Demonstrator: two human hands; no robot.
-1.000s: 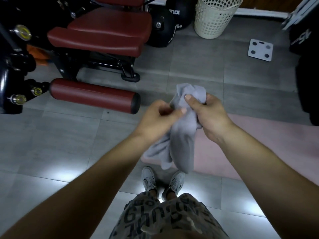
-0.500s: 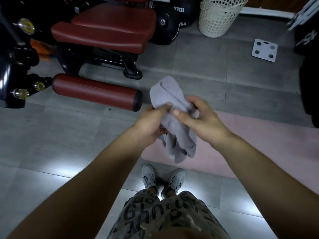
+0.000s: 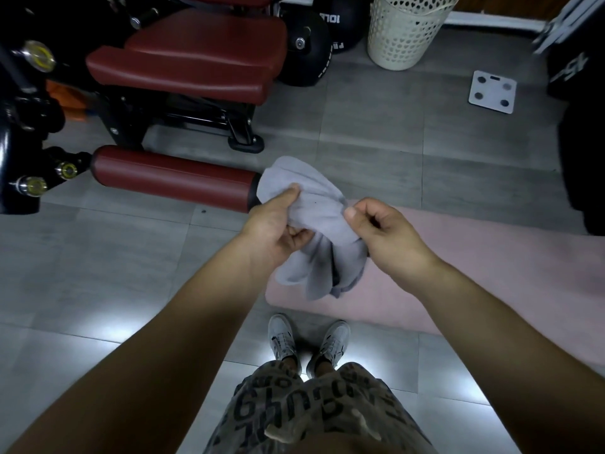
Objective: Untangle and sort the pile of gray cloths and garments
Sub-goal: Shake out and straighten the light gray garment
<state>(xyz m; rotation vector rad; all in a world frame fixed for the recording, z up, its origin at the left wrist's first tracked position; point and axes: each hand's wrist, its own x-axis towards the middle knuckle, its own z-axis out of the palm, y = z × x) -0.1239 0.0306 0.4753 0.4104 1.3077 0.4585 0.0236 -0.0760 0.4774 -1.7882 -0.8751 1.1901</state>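
Cloth (image 3: 317,217): in the head view, a gray piece is being held bunched in the air above the pink mat (image 3: 491,267).
Left hand (image 3: 271,224): one edge is being pinched between thumb and fingers.
Right hand (image 3: 389,234): the opposite edge is being pinched, seemingly for spreading it open.

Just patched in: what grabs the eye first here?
A bunched gray cloth at centre, gripped by the left hand and pinched by the right hand, above a pink mat. Upper left stands a dark-red padded gym machine; a white perforated basket sits at top, right of centre.
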